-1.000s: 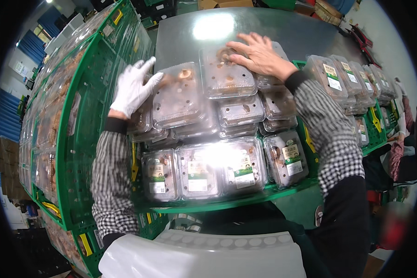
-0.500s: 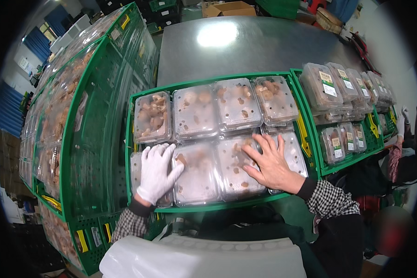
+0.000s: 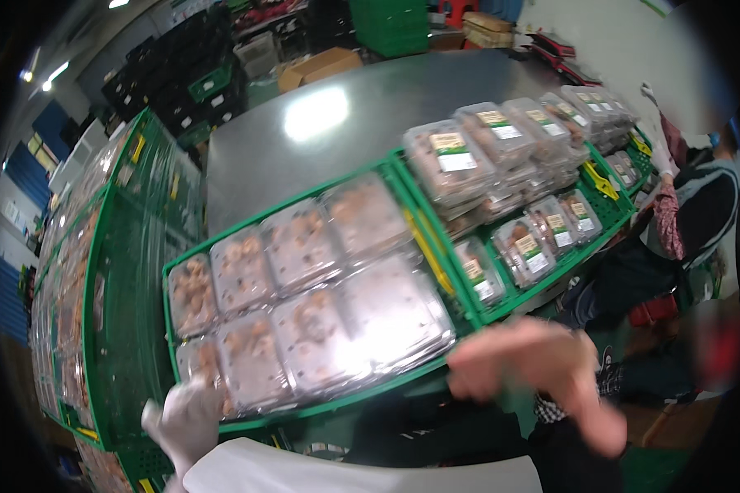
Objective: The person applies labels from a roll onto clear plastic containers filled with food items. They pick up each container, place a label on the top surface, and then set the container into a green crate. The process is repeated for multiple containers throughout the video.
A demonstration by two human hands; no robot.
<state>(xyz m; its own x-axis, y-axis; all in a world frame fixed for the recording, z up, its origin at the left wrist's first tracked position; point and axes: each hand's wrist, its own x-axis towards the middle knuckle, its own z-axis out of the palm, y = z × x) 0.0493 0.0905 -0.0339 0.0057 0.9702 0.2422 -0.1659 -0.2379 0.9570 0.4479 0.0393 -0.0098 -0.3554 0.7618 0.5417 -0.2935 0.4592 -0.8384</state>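
In front of me a green crate (image 3: 321, 404) holds two rows of clear plastic boxes of brown mushrooms (image 3: 242, 357), their lids dotted with small holes. My left hand (image 3: 185, 423), in a white glove, is at the crate's near left corner, beside the end box. Its fingers are blurred, and whether they grip the rim is unclear. My right hand (image 3: 530, 357), bare and smeared by motion, hovers off the crate's near right corner. Its thumb stands apart from the fingers, and nothing shows in it.
To the right, another green crate (image 3: 514, 306) bears stacked, labelled mushroom boxes (image 3: 448, 160). Wrapped green crates (image 3: 127, 287) rise on the left. A metal table (image 3: 251, 156) extends behind, with a cardboard box (image 3: 316, 70) beyond. Another person (image 3: 686, 214) is at the far right.
Both hands have come off the box lids toward me, the right one swinging outward past the crate's edge. My view has turned to the right, so the crates sit farther left and tilted.
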